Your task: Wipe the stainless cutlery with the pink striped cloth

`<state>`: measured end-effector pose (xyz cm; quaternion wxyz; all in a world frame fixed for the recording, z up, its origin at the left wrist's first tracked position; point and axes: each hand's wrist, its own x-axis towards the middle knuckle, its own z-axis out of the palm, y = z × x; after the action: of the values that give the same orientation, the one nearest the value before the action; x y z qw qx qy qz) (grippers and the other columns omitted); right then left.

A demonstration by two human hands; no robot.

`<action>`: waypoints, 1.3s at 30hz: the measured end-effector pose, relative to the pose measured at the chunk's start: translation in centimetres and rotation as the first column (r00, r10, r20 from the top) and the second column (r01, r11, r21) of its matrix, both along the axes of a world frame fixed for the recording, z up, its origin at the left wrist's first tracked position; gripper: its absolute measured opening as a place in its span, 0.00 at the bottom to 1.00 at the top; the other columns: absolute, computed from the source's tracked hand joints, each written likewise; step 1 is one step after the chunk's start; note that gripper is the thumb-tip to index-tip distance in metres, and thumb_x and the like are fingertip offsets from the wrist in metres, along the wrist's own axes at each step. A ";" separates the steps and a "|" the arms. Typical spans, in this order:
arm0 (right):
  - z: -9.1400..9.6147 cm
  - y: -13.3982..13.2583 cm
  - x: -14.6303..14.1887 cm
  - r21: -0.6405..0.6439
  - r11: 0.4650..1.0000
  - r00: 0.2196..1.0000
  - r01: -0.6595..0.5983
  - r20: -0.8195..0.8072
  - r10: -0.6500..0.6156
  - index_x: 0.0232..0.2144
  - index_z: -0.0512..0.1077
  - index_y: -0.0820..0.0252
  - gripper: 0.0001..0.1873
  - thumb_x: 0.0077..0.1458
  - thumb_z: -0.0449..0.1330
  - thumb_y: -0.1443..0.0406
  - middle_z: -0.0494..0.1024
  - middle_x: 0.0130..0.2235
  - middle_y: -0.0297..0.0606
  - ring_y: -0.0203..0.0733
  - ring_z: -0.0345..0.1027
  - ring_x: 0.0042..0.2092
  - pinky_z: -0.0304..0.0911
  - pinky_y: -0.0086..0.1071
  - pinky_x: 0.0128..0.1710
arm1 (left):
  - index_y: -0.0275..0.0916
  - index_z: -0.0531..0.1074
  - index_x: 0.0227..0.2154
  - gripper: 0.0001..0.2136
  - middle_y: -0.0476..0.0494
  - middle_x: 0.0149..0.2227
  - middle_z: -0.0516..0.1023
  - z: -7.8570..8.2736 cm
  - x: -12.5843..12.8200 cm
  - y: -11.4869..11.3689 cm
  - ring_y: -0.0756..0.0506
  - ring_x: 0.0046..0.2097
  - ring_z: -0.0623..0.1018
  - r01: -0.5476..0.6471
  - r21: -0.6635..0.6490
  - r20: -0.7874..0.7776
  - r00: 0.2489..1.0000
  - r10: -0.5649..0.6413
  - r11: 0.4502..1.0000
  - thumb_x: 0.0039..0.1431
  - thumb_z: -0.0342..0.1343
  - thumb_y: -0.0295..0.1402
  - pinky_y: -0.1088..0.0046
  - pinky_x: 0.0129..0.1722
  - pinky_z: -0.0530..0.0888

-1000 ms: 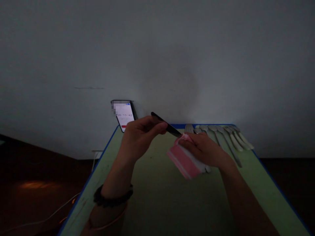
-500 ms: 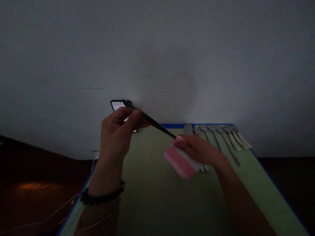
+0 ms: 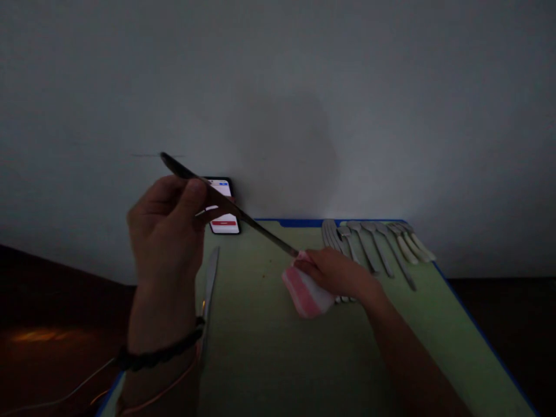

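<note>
- Dim room: bare grey wall [image 3: 278, 87] behind, green table [image 3: 260, 341] w/ blue edging below. Poor light, so easy to misjudge clearances.
- Left hand [image 3: 167, 226]: thumb & fingers pinched on a knife [image 3: 264, 231], nearer its upper end, tip poking out past the grip.
- Right hand [image 3: 334, 272]: closed on a pink-&-white cloth [image 3: 306, 292], bunched at the knife's lower end. Blade or handle in there: can't tell.
- Knife position: up in the air over the far left part of the table, slanting down to the right, across the front of the phone [image 3: 226, 225].
- Main risk: a slip. Held only by a pinch & a fold of cloth; could twist loose or drop onto the table if tugged too hard.
- Cut risk: if blade end is in the cloth, could press through thin fabric into fingers (edge itself too dark to see).
- Phone propped upright vs. wall, just behind left hand: could get knocked over by a wide swing.
- Second knife [image 3: 211, 278] flat on table, right beside left wrist: could get nudged askew.
- Forks [image 3: 330, 234], spoons [image 3: 369, 227] & pale-handled forks [image 3: 408, 249] lined up at far right, partly hidden by right hand: could get dragged out of line by loose cloth or a low forearm.
</note>
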<state>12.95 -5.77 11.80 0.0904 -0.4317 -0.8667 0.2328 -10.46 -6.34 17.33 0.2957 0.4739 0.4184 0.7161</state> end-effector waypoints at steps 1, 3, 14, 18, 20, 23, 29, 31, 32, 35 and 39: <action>-0.4 -0.2 -0.5 -0.003 1.000 0.999 -0.010 0.043 0.010 0.33 0.71 0.60 0.23 0.63 0.42 0.54 0.77 0.33 0.44 0.41 0.69 0.33 0.54 0.33 0.31 | 0.43 0.72 0.26 0.04 0.56 0.27 0.75 0.4 -0.4 -0.4 0.50 0.30 0.77 -0.029 0.027 -0.006 1.000 0.029 0.999 0.54 0.59 0.32 0.68 0.34 0.80; -1.4 -0.8 -1.8 -0.021 0.999 0.996 -0.045 0.077 0.046 0.33 0.72 0.60 0.23 0.62 0.42 0.53 0.78 0.34 0.45 0.43 0.70 0.34 0.54 0.33 0.31 | 0.43 0.72 0.27 0.03 0.59 0.27 0.75 0.9 -1.1 -1.1 0.51 0.31 0.77 -0.056 0.068 -0.010 0.998 0.057 0.996 0.56 0.58 0.31 0.69 0.34 0.80; -3.5 -4.3 -3.1 -0.230 0.971 0.980 0.071 -0.166 -0.111 0.43 0.69 0.63 0.19 0.62 0.46 0.56 0.78 0.39 0.43 0.38 0.72 0.35 0.58 0.29 0.29 | 0.42 0.74 0.28 0.02 0.54 0.25 0.75 0.5 0.2 -0.9 0.51 0.27 0.78 0.016 0.032 0.041 0.999 -0.018 0.999 0.53 0.60 0.32 0.76 0.26 0.78; -2.8 -3.5 0.8 -0.110 0.985 0.971 0.131 -0.188 -0.150 0.38 0.72 0.61 0.13 0.60 0.49 0.64 0.78 0.34 0.39 0.37 0.71 0.33 0.58 0.29 0.31 | 0.40 0.73 0.27 0.05 0.52 0.24 0.74 -0.3 2.2 -0.4 0.51 0.25 0.77 0.125 -0.063 0.031 0.992 -0.124 0.990 0.51 0.61 0.34 0.78 0.22 0.77; -3.1 -3.1 2.6 -0.012 0.979 0.961 0.204 -0.188 -0.202 0.38 0.72 0.61 0.13 0.60 0.49 0.63 0.78 0.34 0.38 0.37 0.71 0.34 0.60 0.29 0.34 | 0.39 0.73 0.28 0.06 0.51 0.25 0.75 -0.6 3.2 -0.4 0.51 0.24 0.77 0.175 -0.104 0.012 0.985 -0.175 0.979 0.51 0.61 0.35 0.78 0.23 0.77; -4.5 -2.9 4.5 0.121 0.932 0.931 0.342 -0.181 -0.318 0.38 0.72 0.61 0.13 0.59 0.49 0.64 0.77 0.34 0.39 0.39 0.70 0.35 0.61 0.33 0.37 | 0.38 0.73 0.29 0.07 0.49 0.27 0.76 -0.9 4.3 -0.6 0.49 0.26 0.78 0.188 -0.135 -0.045 0.980 -0.196 0.973 0.50 0.61 0.36 0.75 0.26 0.79; -7.5 -3.3 6.0 0.282 0.854 0.897 0.438 -0.208 -0.391 0.36 0.72 0.61 0.12 0.58 0.50 0.62 0.72 0.36 0.44 0.46 0.64 0.41 0.58 0.40 0.45 | 0.37 0.74 0.29 0.09 0.48 0.27 0.76 -2.3 6.0 -0.3 0.49 0.27 0.78 0.275 -0.251 -0.085 0.949 -0.304 0.928 0.51 0.61 0.39 0.75 0.25 0.78; -8.2 -3.6 6.1 0.363 0.841 0.915 0.402 -0.196 -0.353 0.38 0.73 0.59 0.13 0.57 0.52 0.61 0.71 0.39 0.45 0.48 0.63 0.44 0.56 0.43 0.46 | 0.37 0.75 0.30 0.11 0.48 0.27 0.76 -3.7 6.8 0.6 0.50 0.27 0.77 0.307 -0.339 -0.089 0.930 -0.356 0.889 0.50 0.61 0.40 0.77 0.24 0.77; -8.4 -3.8 6.2 0.402 0.835 0.927 0.374 -0.183 -0.328 0.40 0.72 0.59 0.13 0.56 0.53 0.60 0.71 0.41 0.46 0.49 0.62 0.46 0.56 0.44 0.47 | 0.36 0.75 0.30 0.11 0.48 0.28 0.76 -4.5 7.2 1.1 0.50 0.27 0.77 0.312 -0.381 -0.092 0.924 -0.371 0.870 0.49 0.61 0.40 0.78 0.24 0.77; -9.0 -4.3 6.5 0.460 0.834 0.953 0.304 -0.144 -0.268 0.46 0.70 0.58 0.18 0.54 0.55 0.58 0.68 0.49 0.47 0.52 0.59 0.51 0.53 0.46 0.50 | 0.35 0.74 0.28 0.11 0.48 0.25 0.74 -6.9 8.5 3.1 0.50 0.26 0.76 0.314 -0.462 -0.100 0.911 -0.401 0.829 0.48 0.61 0.40 0.76 0.25 0.78; -9.2 -4.5 6.7 0.456 0.841 0.956 0.292 -0.146 -0.253 0.50 0.68 0.58 0.21 0.54 0.56 0.57 0.66 0.53 0.47 0.52 0.56 0.55 0.49 0.47 0.54 | 0.35 0.73 0.26 0.10 0.48 0.24 0.74 -8.9 10.0 5.6 0.50 0.25 0.76 0.302 -0.516 -0.133 0.896 -0.423 0.802 0.47 0.62 0.39 0.72 0.26 0.78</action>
<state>19.62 -10.23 2.59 0.2599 -0.5058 -0.8224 0.0162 -0.46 -0.74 8.43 0.4834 0.5402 0.5171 0.4550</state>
